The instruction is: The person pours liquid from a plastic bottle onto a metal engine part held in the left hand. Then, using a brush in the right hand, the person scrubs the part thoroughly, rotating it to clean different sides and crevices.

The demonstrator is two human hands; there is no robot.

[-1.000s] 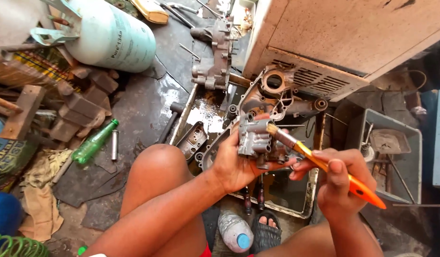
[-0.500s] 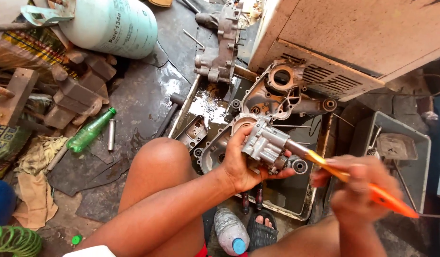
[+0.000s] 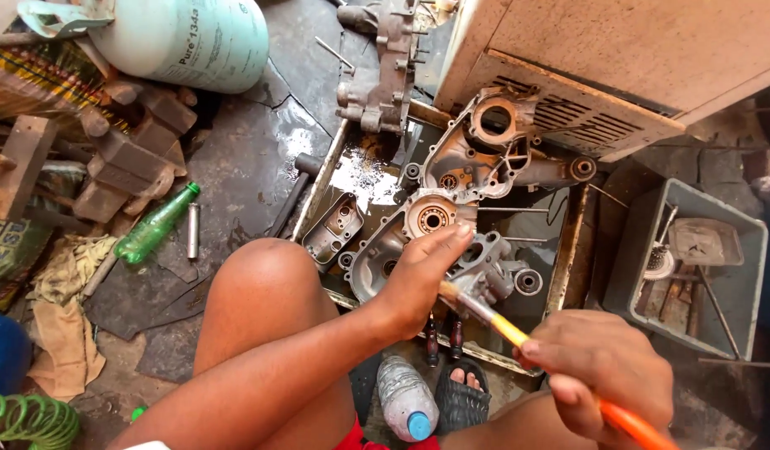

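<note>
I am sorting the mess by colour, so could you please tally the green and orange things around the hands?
Green: 3, namely the green glass bottle, the pale green gas cylinder and the coiled green hose.
Orange: 1, the orange-handled paintbrush in the right hand.
Total: 4.

The left hand (image 3: 418, 279) is gripping a small grey metal engine part (image 3: 487, 271) over a shallow metal tray (image 3: 565, 267) of dark liquid. The right hand (image 3: 605, 375) is clasping an orange-handled brush (image 3: 518, 333), its bristle end lying against the left palm, just beside the part. Larger engine casings (image 3: 476, 162) are sitting in the tray. A green glass bottle (image 3: 154, 223) is lying on the wet floor to the left, below a pale green gas cylinder (image 3: 185, 37). A grey plastic bin (image 3: 747, 275) is standing to the right.
</note>
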